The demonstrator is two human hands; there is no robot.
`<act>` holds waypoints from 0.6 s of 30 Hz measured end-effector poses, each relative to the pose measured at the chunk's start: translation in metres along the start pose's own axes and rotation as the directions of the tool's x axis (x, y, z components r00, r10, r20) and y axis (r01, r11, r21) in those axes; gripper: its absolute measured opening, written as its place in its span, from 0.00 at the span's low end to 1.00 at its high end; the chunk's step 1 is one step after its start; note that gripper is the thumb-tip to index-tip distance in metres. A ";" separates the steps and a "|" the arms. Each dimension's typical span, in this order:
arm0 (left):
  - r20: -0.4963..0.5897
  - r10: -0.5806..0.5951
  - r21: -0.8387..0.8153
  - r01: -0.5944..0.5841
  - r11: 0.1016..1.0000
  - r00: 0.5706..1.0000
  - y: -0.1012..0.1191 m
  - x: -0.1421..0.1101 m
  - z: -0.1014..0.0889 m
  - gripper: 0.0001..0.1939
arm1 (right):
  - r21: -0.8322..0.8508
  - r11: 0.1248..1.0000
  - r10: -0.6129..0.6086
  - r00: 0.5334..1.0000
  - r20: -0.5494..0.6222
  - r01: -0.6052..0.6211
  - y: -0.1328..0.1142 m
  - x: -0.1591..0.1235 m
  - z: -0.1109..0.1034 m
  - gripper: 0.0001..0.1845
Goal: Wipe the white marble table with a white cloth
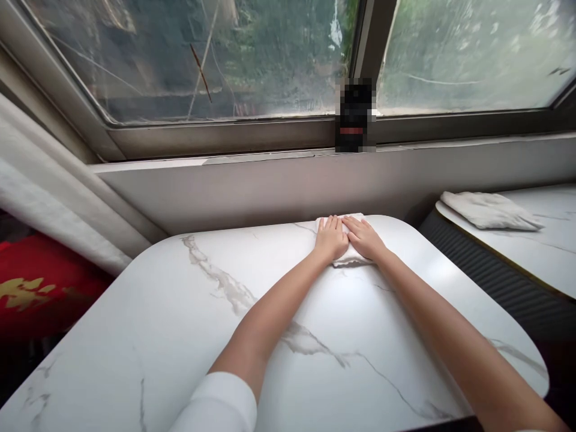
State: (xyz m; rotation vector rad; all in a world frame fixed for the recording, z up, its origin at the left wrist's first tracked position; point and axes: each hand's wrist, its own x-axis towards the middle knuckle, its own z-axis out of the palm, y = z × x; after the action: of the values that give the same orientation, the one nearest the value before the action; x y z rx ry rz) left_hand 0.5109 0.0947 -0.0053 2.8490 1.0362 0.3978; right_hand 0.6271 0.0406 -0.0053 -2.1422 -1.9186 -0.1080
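Your left hand and right hand lie flat, slightly spread and touching, on 1 white cloth. It sits at the far edge of the table, below the window. At right, a 2nd cloth rests on a side table.

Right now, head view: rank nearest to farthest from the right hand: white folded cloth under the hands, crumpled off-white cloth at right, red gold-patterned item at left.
From the right hand:
1. White folded cloth: directly beneath, touching.
2. Crumpled off-white cloth: to the right, on the neighbouring white table.
3. Red gold-patterned item: picture's far left.
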 end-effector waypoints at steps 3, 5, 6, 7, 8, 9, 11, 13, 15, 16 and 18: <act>-0.017 -0.027 0.000 0.027 1.000 0.999 -0.004 0.018 0.005 0.27 | 0.034 0.999 -0.007 1.000 -0.009 0.008 0.012 0.019 0.004 0.29; -0.026 -0.043 0.002 0.043 0.999 0.999 -0.005 0.022 0.006 0.27 | 0.055 0.998 -0.015 1.000 -0.023 0.016 0.017 0.024 0.007 0.29; -0.029 -0.050 0.002 0.050 0.999 0.998 -0.004 0.023 0.007 0.27 | 0.060 0.998 -0.020 0.999 -0.032 0.022 0.019 0.024 0.008 0.29; -0.032 -0.054 0.003 0.054 0.999 0.998 -0.003 0.022 0.007 0.27 | 0.060 0.998 -0.026 0.999 -0.041 0.029 0.020 0.024 0.009 0.29; -0.033 -0.056 0.004 0.056 0.998 0.998 -0.002 0.021 0.007 0.27 | 0.056 0.998 -0.031 0.998 -0.050 0.034 0.020 0.023 0.010 0.29; -0.035 -0.058 0.005 0.059 0.998 0.998 0.000 0.019 0.007 0.28 | 0.050 0.998 -0.035 0.998 -0.056 0.038 0.020 0.020 0.010 0.29; -0.035 -0.062 0.009 0.063 0.998 0.997 0.005 0.012 0.006 0.28 | 0.037 0.998 -0.043 0.997 -0.058 0.045 0.019 0.012 0.009 0.29; -0.035 -0.064 0.011 0.064 0.998 0.997 0.013 0.000 0.005 0.28 | 0.026 0.998 -0.057 0.997 -0.047 0.058 0.016 -0.002 0.005 0.29; -0.038 -0.060 0.006 0.061 0.998 0.997 0.024 -0.017 0.003 0.28 | 0.019 0.997 -0.080 0.996 -0.035 0.080 0.013 -0.022 0.000 0.29; -0.038 -0.056 0.003 0.056 0.998 0.998 0.031 -0.027 0.002 0.28 | 0.017 0.995 -0.094 0.995 -0.034 0.095 0.012 -0.034 -0.003 0.29; -0.036 -0.047 -0.005 0.047 0.999 0.998 0.047 -0.050 -0.001 0.28 | 0.014 0.992 -0.129 0.991 -0.036 0.129 0.010 -0.063 -0.009 0.29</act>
State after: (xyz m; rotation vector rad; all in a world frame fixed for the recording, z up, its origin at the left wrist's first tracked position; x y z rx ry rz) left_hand 0.5024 0.0265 -0.0074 2.8181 1.1048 0.4486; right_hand 0.6302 -0.0230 -0.0122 -1.9915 -2.0297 -0.1539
